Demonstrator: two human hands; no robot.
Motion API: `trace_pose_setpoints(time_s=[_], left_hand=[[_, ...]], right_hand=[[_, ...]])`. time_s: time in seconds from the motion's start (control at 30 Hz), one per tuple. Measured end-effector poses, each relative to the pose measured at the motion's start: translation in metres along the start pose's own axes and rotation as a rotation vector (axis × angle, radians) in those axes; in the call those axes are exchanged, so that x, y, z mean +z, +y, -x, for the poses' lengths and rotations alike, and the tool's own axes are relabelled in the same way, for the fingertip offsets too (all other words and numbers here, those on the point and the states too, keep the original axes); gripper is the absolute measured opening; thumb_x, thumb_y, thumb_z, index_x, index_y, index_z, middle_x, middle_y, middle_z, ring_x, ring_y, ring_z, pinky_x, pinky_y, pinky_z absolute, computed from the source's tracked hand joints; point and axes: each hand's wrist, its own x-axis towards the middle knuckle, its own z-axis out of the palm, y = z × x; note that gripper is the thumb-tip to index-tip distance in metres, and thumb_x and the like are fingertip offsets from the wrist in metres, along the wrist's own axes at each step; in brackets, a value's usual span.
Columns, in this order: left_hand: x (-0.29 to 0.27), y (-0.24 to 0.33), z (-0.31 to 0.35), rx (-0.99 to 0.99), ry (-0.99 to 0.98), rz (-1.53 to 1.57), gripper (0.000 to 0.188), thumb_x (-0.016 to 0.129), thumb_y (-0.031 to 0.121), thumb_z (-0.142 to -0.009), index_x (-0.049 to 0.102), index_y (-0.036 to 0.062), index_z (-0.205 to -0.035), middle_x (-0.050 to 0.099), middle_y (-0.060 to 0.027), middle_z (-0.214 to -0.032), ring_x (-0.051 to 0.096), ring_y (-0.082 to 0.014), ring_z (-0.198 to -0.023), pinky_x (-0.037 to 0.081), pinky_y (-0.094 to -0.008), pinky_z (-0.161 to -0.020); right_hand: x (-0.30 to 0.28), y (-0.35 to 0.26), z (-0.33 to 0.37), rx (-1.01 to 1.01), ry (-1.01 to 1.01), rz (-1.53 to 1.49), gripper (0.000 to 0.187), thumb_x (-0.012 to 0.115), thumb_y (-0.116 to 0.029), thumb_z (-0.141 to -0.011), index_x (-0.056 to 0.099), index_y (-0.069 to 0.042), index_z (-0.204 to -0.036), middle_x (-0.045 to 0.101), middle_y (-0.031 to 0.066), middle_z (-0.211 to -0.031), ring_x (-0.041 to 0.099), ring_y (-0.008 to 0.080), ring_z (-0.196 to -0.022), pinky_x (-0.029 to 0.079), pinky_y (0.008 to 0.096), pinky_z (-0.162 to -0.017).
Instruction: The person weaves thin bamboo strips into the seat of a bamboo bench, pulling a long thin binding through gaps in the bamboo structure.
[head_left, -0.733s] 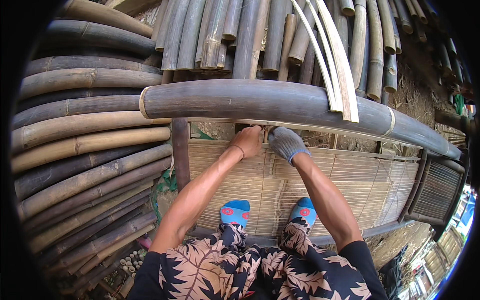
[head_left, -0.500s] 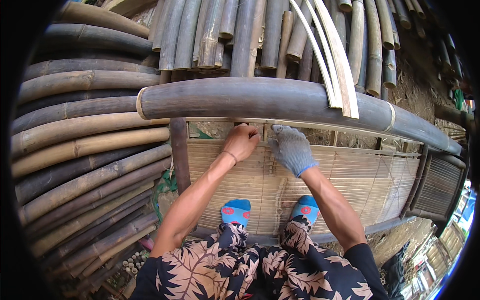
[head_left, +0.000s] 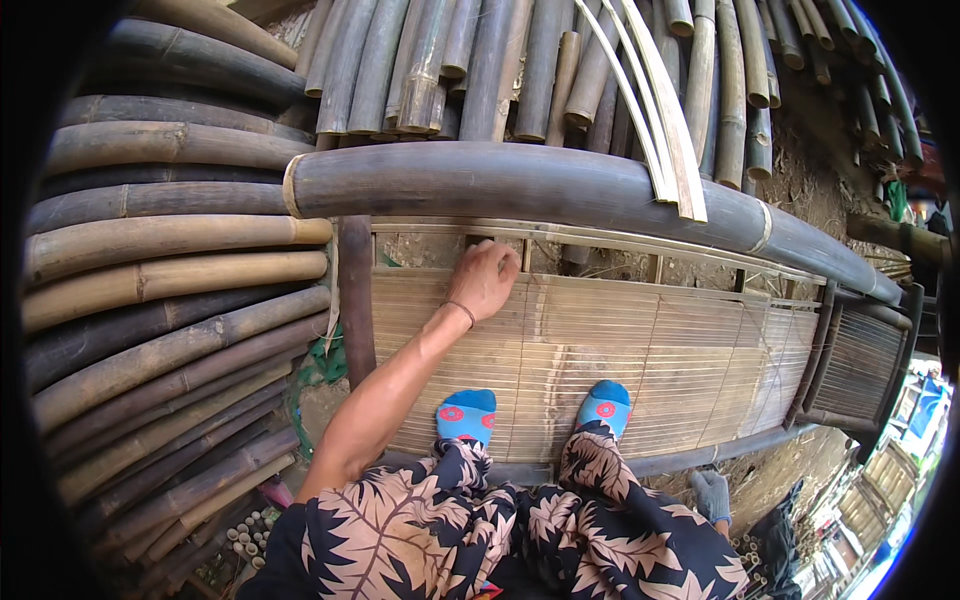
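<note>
My bare left hand (head_left: 485,278), with a thin band at the wrist, is at the far edge of a slatted bamboo bench (head_left: 650,350). Its fingers are curled together by the gap beyond the slats; whatever they may grip is hidden. Low on the right, my right hand (head_left: 711,494) in a grey knitted glove is down beside my leg, past the bench's near rail. How its fingers are set is too small to make out. My feet in blue socks (head_left: 466,415) are on the slats.
A thick dark bamboo pole (head_left: 480,180) crosses just beyond the bench, with pale split strips (head_left: 668,130) lying over it. Stacked bamboo poles (head_left: 170,235) fill the left side. More cut poles (head_left: 425,70) lie at the back. A bamboo frame (head_left: 862,355) stands at right.
My gloved right hand has left the bench's far edge and dropped to the lower right beside my leg. The left hand stays in nearly the same place. The view has shifted slightly.
</note>
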Motion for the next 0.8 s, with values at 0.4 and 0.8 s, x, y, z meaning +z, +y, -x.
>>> trace_pose_setpoints(time_s=[0.4,0.8], left_hand=[[0.007,-0.017,0.000,0.097,-0.180,-0.159,0.033,0.047,0.031,-0.101,0.067,0.0056,-0.108,0.069,-0.0148,-0.101,0.060,-0.0380,-0.099,0.041,-0.0478,-0.090],[0.002,-0.022,0.002,0.068,-0.243,-0.157,0.036,0.045,0.035,-0.100,0.067,0.0109,-0.117,0.069,-0.0136,-0.105,0.059,-0.0347,-0.104,0.039,-0.0464,-0.093]], right_hand=[[0.131,-0.391,-0.008,-1.085,0.397,0.491,0.027,0.066,-0.032,-0.086,0.068,-0.006,-0.094,0.067,0.0142,-0.091,0.065,0.0345,-0.092,0.051,0.0446,-0.081],[0.077,-0.422,0.024,-0.944,-0.412,0.012,0.040,0.059,-0.031,-0.092,0.063,0.007,-0.080,0.057,0.0177,-0.064,0.061,0.0249,-0.063,0.053,0.0410,-0.068]])
